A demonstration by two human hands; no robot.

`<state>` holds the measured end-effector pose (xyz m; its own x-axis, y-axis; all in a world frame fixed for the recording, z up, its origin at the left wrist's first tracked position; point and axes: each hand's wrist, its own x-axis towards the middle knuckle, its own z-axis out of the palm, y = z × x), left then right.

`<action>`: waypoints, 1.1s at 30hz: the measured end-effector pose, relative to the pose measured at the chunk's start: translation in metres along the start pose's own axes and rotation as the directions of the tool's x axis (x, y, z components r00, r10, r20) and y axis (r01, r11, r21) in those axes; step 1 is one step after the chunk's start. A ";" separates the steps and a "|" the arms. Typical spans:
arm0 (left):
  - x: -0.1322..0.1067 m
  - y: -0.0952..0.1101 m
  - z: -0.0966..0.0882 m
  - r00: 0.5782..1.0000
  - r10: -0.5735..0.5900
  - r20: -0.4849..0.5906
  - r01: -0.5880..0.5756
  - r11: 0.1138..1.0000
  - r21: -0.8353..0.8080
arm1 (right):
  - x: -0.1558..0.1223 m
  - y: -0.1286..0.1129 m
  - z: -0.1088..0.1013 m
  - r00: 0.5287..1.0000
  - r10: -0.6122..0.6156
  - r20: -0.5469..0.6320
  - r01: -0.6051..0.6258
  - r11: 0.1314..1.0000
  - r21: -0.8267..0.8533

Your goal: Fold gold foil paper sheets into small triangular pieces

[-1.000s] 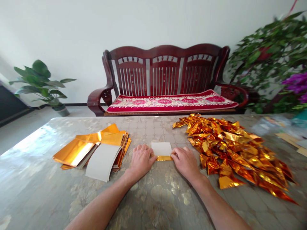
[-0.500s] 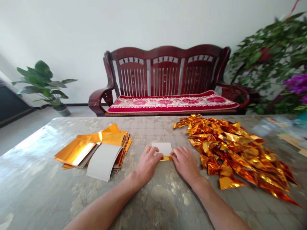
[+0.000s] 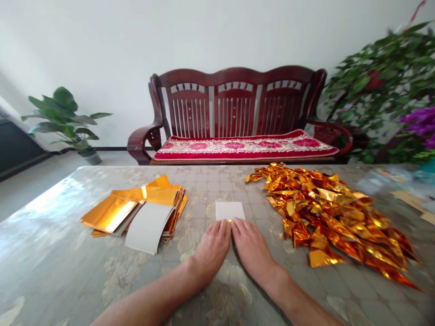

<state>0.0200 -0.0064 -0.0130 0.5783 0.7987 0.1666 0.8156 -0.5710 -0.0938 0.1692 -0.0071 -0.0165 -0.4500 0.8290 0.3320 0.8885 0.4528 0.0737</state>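
Near the middle of a grey, flower-patterned, glossy surface [image 3: 68, 276], pressing down with the bare left hand [image 3: 215, 246] and the bare right hand [image 3: 252, 244], side by side, on the near edge of a small white paper rectangle [image 3: 230, 209]. Fingers of both hands drawn together and bent down over that edge, the two inner sides almost meeting. Cannot tell of any pinch underneath, with both thumbs hidden. Just a small golden glint [image 3: 229, 220] visible between the fingertips, with the plain white part of the paper flat on the surface beyond them. To the left, well apart from the hands, a loose, fanned stack of shiny gold foil sheets [image 3: 110, 213], with a slightly curved, pale grey sheet [image 3: 147, 227] on its near side. To the right, a broad heap of crumpled-looking, pointed, orange-gold foil pieces [image 3: 326, 210], spreading toward the near right. Past the heap, at the far right, a blurred clear plastic bag [image 3: 382, 179] and, just nearer, some flat tan pieces [image 3: 409, 199]. Behind the surface, a dark red carved wooden bench [image 3: 234, 108] with a red-and-white floral seat cover [image 3: 234, 145].
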 end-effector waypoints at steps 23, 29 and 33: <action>-0.010 -0.010 0.011 0.997 -0.066 -0.035 0.070 0.989 0.130 | -0.003 -0.001 -0.019 0.976 0.109 0.187 -0.071 0.977 -0.200; -0.002 -0.030 0.012 0.993 -0.111 -0.039 0.112 0.993 0.021 | 0.003 -0.009 -0.033 0.959 0.079 0.274 -0.037 0.988 -0.153; 0.006 -0.044 0.012 0.986 -0.156 -0.054 0.155 0.987 -0.030 | 0.002 -0.015 -0.037 0.969 0.023 0.248 -0.008 0.998 -0.063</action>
<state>-0.0117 0.0261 -0.0198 0.4418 0.8666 0.2318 0.8943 -0.4459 -0.0376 0.1583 -0.0239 0.0175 -0.4375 0.8947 0.0903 0.8958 0.4249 0.1303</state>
